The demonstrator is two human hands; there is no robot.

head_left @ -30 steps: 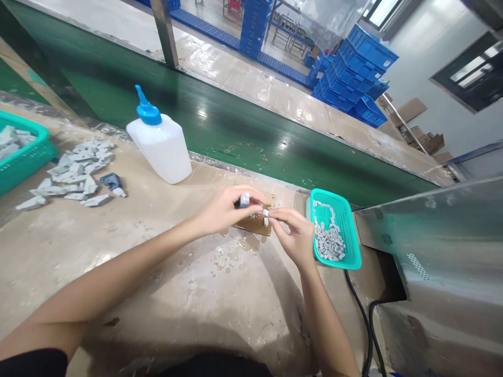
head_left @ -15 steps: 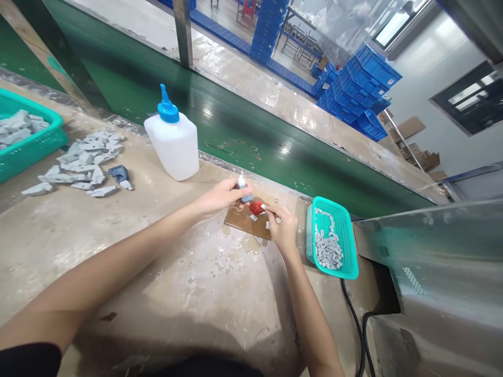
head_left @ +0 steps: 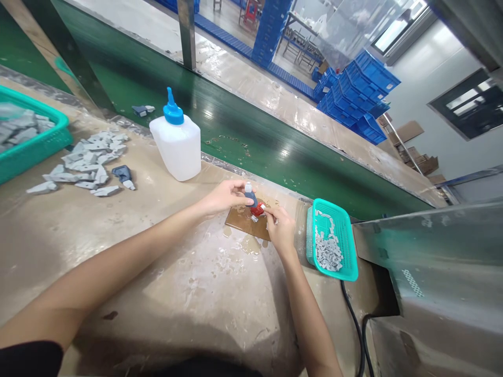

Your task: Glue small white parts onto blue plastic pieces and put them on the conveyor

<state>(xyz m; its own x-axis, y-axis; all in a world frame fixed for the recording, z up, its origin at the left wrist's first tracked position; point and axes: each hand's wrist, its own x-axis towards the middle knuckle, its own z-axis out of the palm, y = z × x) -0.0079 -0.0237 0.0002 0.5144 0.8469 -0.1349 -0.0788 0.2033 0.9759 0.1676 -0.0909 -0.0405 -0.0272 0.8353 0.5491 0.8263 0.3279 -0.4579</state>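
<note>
Near the centre of the frame, the left hand (head_left: 226, 197) holds a dark grey part (head_left: 251, 198) with its fingers clamped on the body. The long axis of this part runs nearly upright in the frame, leaning slightly left at the top; its pale tip points to the upper edge and its dark end points down toward a red object (head_left: 257, 210) on a brown plate (head_left: 239, 223). The right hand (head_left: 281, 228) has its fingers pinched on a small white piece (head_left: 263, 208), located at the right edge of the red object; contact between the two cannot be determined. A loose pale piece (head_left: 254, 219) lies on the plate just below.

Left of centre, a white bottle (head_left: 181, 149) with a blue nozzle stands on the worktop (head_left: 188, 293). At left, a second dark part (head_left: 121, 173) lies beside a pile of grey pieces (head_left: 86, 159), its pale tip directed lower right. Right of centre, a green basket (head_left: 351, 246) contains small grey pieces (head_left: 329, 252).
</note>
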